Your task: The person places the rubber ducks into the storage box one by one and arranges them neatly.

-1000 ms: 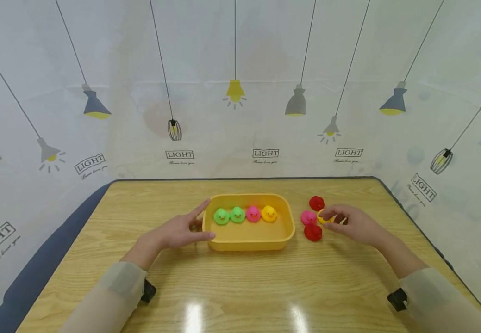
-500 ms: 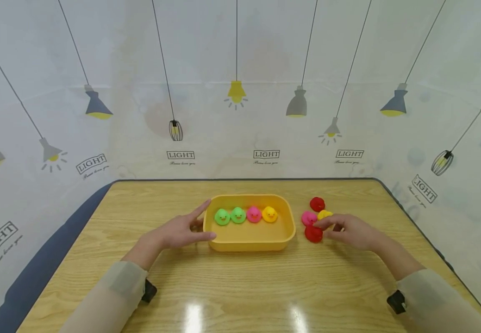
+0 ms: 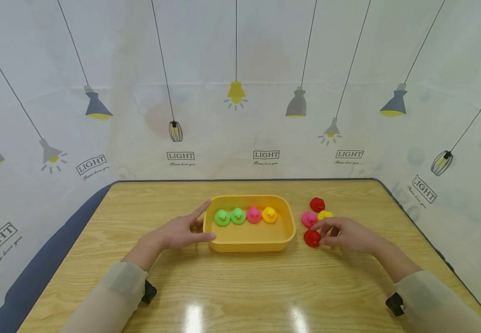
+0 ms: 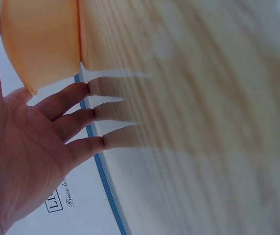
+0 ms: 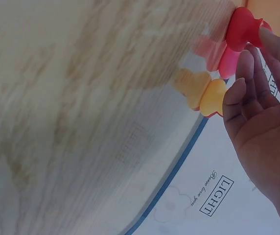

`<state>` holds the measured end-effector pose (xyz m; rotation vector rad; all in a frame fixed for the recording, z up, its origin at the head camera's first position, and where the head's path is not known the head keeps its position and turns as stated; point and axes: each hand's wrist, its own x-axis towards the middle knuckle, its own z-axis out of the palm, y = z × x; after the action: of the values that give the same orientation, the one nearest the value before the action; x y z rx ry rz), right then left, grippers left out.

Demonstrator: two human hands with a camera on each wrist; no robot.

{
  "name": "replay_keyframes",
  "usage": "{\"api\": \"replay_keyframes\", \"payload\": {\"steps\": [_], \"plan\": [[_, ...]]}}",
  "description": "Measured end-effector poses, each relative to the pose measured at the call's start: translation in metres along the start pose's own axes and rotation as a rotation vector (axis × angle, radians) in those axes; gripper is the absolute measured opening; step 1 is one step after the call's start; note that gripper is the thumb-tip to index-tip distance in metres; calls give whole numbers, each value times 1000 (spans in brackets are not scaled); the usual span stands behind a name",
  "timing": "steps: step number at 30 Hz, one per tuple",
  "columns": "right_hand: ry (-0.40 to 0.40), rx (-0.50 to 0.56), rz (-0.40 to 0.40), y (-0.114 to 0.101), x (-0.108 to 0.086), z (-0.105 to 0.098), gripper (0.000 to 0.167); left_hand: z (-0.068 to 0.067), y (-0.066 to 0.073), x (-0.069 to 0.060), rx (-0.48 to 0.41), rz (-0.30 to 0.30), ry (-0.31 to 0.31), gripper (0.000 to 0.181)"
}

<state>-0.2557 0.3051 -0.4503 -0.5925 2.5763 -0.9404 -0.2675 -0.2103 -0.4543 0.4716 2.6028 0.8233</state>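
Observation:
My left hand (image 3: pixel 182 231) rests on the left end of a yellow plastic tub (image 3: pixel 248 247), fingers spread, thumb and index finger at its rim. Several small rubber ducks sit in a row inside: two green ducks (image 3: pixel 222 217), a pink duck (image 3: pixel 253 215) and a yellow duck (image 3: pixel 270 214). Right of the tub, my right hand (image 3: pixel 346 235) pinches a red duck (image 3: pixel 312 237) by its head between thumb and fingers. In the right wrist view this red duck (image 5: pixel 240 29) is low over or on the table; which, I cannot tell.
Just beyond the held duck lie a second pink duck (image 3: pixel 308 218), a second yellow duck (image 3: pixel 325 214) partly behind my fingers, and another red duck (image 3: pixel 317 204). The wooden table (image 3: pixel 240 286) ends at a lamp-printed curtain (image 3: pixel 207 115) behind and at the sides.
My right hand has left the loose yellow duck and come nearer to me, onto the near red duck, which has turned and shifted slightly toward me. The left hand and tub stay put.

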Motion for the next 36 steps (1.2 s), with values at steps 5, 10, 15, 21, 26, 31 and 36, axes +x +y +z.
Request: {"api": "replay_keyframes", "payload": {"steps": [5,10,15,21,26,31,36], "plan": [[18,4,8,0,2,2,36,0,0,0,-3,-1,0,107],[40,-1,32,-3,2,5,37,0,0,1,-3,-4,-2,107],[46,-17,41,-7,3,8,38,0,0,0,-1,-5,-2,107],[48,-28,28,-9,4,10,36,0,-1,0,-1,-3,-5,108],[54,-22,19,-8,4,12,34,1,-1,0,2,-8,-3,107],[98,-38,-2,-8,2,12,31,1,-2,1,0,-17,1,107],[160,-44,-29,-14,0,8,33,1,-2,1,-5,-11,2,106]]}}
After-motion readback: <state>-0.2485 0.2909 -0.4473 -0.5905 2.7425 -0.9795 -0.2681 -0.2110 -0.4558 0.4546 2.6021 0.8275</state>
